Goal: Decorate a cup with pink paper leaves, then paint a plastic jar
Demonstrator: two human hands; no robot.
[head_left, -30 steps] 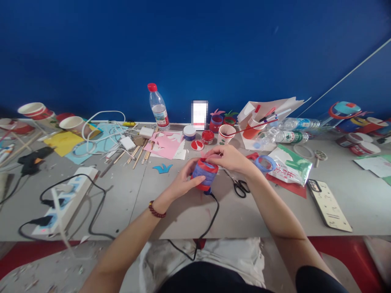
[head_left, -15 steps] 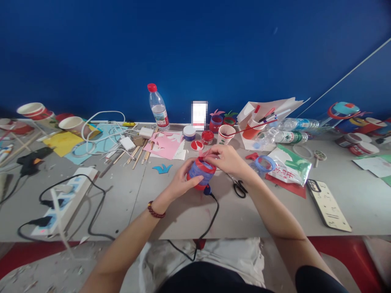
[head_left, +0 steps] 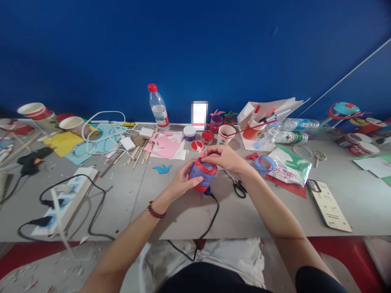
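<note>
A small cup painted purple with red bands is held above the table by my left hand, whose fingers and thumb wrap its left side. At the cup's far rim, my right hand pinches a small pink piece, most of it hidden by the fingers. Under the cup shows the dark end of a black cable. To the right lie black-handled scissors, their blades partly behind my right wrist. A blue paper cutout shaped like leaves rests left of my left hand.
Open red paint, a paper cup with a brush and a red-capped bottle stand at the back. Pink paper, a power strip and a glue gun lie left. A phone and plastic bottles are right.
The cup has shifted very slightly to the right and tilted a little in my left hand. My right fingers remain at its rim with the pink piece.
</note>
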